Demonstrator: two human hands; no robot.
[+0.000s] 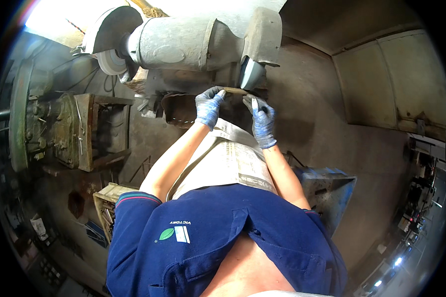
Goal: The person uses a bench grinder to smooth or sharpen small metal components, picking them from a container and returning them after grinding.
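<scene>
A short, thin bar (236,91), brownish and apparently metal, spans the gap between my two hands. My left hand (208,106), in a blue and grey work glove, pinches its left end. My right hand (261,120), gloved the same way, has its fingers closed at the right end. Just above that end is the right wheel (251,74) of a grey bench grinder (176,44), partly under its guard. Whether the bar touches the wheel I cannot tell.
The grinder's pale left wheel (111,62) sits under a curved guard. A printed paper sheet (220,166) covers my lap. A heavy machine (67,128) stands left, a wooden crate (103,200) lower left, a blue-edged metal bin (332,190) right, and a metal cabinet (376,79) farther right.
</scene>
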